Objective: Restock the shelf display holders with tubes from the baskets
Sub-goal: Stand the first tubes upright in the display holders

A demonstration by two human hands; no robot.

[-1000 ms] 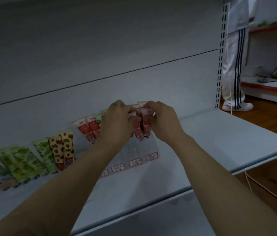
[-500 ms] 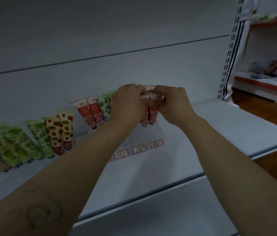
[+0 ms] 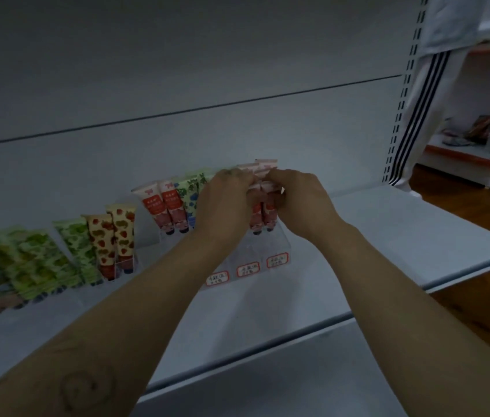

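Both hands meet mid-frame over the shelf (image 3: 388, 236). Left hand (image 3: 225, 203): back to camera, fingers curled onto the upper ends of the red tubes (image 3: 263, 218). Right hand (image 3: 301, 203): fingers curled, pinching the same tubes from 3 o'clock. The red tubes stand upright, caps down, in the right-end slots of the clear holder (image 3: 271, 246), with more tube tops showing at 12 o'clock behind the fingers.

Price labels (image 3: 277, 260) on the holder front, at 6 o'clock of the hands. At 9 o'clock of the left hand: blue-pattern tubes (image 3: 188, 195), then pink-white tubes (image 3: 167, 206). Toward 8 o'clock: strawberry-print tubes (image 3: 116, 233) and green tubes (image 3: 39, 260).

A person in striped trousers (image 3: 424, 109) stands at 2 o'clock, past the shelf upright.
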